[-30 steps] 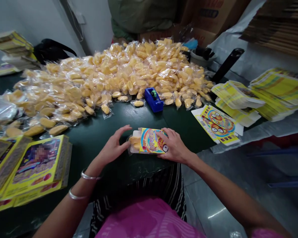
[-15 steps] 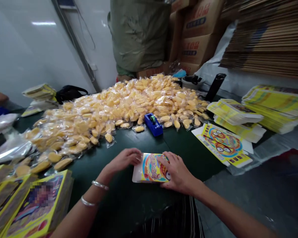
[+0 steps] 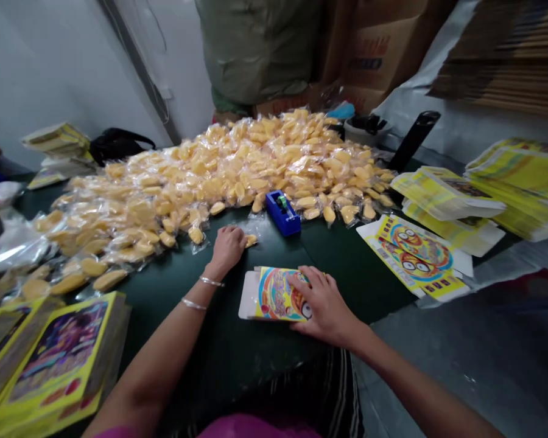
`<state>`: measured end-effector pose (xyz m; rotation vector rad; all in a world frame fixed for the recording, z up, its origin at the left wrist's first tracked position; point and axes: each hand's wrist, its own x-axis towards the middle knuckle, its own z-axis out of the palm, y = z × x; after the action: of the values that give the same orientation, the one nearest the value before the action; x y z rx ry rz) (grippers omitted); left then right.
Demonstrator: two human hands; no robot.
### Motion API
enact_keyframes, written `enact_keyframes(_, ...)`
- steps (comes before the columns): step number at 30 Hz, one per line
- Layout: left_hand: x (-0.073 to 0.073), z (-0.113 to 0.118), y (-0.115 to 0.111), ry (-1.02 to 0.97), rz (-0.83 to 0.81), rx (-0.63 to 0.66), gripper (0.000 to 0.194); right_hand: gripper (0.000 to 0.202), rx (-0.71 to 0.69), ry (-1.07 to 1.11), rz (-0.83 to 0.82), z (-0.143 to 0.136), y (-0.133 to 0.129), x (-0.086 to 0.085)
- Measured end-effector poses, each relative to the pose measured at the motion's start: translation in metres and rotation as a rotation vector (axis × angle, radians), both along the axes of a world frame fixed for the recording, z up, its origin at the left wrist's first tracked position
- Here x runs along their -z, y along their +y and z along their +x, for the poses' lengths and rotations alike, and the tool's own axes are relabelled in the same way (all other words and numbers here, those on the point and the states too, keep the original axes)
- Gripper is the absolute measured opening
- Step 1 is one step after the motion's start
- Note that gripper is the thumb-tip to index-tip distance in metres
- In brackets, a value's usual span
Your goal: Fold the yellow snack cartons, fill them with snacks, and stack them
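On the tabletop (image 3: 338, 258), the right hand (image 3: 326, 307) grasps a box (image 3: 274, 296); the left hand (image 3: 228, 247) curls at a packet (image 3: 251, 240), its grip unclear: likely a pick-up step, calling for a sure pinch

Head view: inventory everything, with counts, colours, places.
Packets: many, yellow, mid-table
Dispenser: one, blue, before packets
Box: one, multicoloured, front centre
Flat boxes: several, mostly yellow, right
Stacked boxes: several, yellow, left
Plastic bags: count unclear, clear, left
Cartons: several, brown, back right
Cardboard: one stack, brown, upper right
Sack: one, green, behind packets
Bag: one, black, back left
Bin: one, grey, back right
Table: one, dark green, beneath
Bracelets: two, silver, left wrist
Left hand: one, bare, by loose packet
Right hand: one, bare, on box
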<state>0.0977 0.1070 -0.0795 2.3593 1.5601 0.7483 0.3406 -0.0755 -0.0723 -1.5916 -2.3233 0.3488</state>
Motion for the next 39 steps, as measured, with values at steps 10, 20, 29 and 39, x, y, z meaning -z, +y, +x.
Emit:
enact_keyframes(10,-0.021,-0.031,-0.152,-0.044,-0.149,-0.020,0.016,0.091,-0.069,-0.054,0.037,0.008,-0.003,-0.002)
enact_keyframes(20,-0.013,-0.020,-0.146,-0.409,-0.204,0.022,0.031,0.088,-0.086,-0.048,0.049,0.006,-0.010,0.001)
enact_keyframes(29,0.000,-0.032,-0.154,-0.243,-0.145,-0.077,0.005,0.090,-0.078,-0.067,0.041,0.006,-0.010,-0.001)
enact_keyframes(39,-0.029,-0.025,-0.135,-0.244,-0.388,0.260,0.032,0.090,-0.075,-0.031,0.065,0.005,-0.009,-0.002)
